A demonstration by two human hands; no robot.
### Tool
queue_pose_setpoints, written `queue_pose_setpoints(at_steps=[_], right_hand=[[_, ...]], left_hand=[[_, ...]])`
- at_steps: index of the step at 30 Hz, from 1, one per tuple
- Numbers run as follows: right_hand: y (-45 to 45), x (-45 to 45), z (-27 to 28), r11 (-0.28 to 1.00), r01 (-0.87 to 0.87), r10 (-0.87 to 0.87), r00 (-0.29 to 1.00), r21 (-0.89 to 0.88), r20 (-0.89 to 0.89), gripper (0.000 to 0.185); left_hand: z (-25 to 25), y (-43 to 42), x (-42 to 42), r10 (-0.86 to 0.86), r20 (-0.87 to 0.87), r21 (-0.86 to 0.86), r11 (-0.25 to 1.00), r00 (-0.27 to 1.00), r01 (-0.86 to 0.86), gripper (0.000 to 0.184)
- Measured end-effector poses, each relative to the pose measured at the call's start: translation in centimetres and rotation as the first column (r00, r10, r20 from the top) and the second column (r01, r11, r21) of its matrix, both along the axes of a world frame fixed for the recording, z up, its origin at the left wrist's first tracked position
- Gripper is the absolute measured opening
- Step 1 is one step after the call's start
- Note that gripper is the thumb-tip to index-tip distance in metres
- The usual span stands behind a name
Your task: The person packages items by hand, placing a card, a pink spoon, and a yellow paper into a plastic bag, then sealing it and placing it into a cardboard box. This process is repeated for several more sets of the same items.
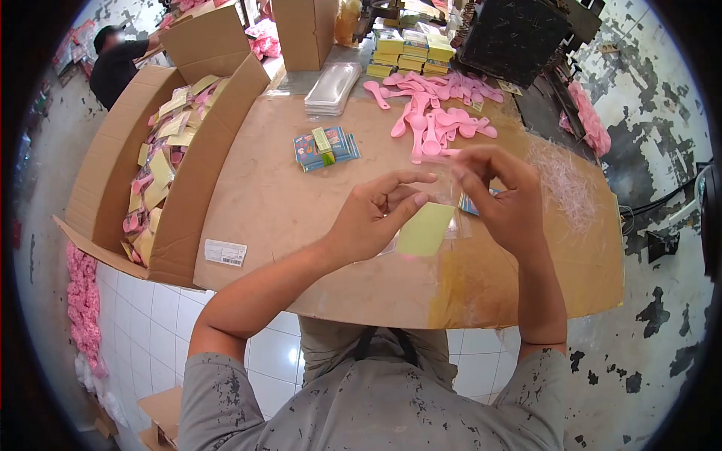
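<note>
My left hand (376, 214) is closed at the edge of a clear plastic bag, with a pale yellow-green card (425, 229) showing below the thumb. A sliver of pink shows under the card's lower edge. My right hand (505, 197) pinches a pink measuring spoon (440, 155) at the top of the bag, its fingers bent toward my left hand. Partly behind the right hand lies a blue printed card (468, 204). Loose pink spoons (444, 124) are heaped just beyond both hands.
An open carton (199, 177) of bagged spoons and cards stands left. Clear bags (332, 89), banded blue cards (347, 148) and yellow card stacks (412, 49) lie on the cardboard-covered table (263, 203). Plastic shreds (564, 184) and a black machine (515, 37) are right. A person (116, 64) is far left.
</note>
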State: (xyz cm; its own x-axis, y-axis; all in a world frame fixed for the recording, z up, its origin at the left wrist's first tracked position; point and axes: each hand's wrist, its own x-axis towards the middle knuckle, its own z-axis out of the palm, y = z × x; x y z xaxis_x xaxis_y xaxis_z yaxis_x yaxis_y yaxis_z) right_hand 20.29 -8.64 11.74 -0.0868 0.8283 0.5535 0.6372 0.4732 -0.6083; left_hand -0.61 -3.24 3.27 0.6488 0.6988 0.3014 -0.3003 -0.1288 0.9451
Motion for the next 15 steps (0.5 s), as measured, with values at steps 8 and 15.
queue_pose_setpoints(at_steps=[8, 15], right_hand=[[0.9, -1.5, -1.6, 0.875, -0.083, -0.217, 0.812, 0.477, 0.541, 0.021], [1.2, -2.0, -3.0, 0.885, -0.052, -0.312, 0.671, 0.463, 0.673, 0.019]], left_hand=[[-0.7, -0.7, 0.3, 0.134, -0.08, 0.144, 0.982, 0.988, -0.121, 0.043], [-0.8, -0.3, -0.1, 0.184, -0.286, 0.361, 0.93, 0.94, -0.072, 0.053]])
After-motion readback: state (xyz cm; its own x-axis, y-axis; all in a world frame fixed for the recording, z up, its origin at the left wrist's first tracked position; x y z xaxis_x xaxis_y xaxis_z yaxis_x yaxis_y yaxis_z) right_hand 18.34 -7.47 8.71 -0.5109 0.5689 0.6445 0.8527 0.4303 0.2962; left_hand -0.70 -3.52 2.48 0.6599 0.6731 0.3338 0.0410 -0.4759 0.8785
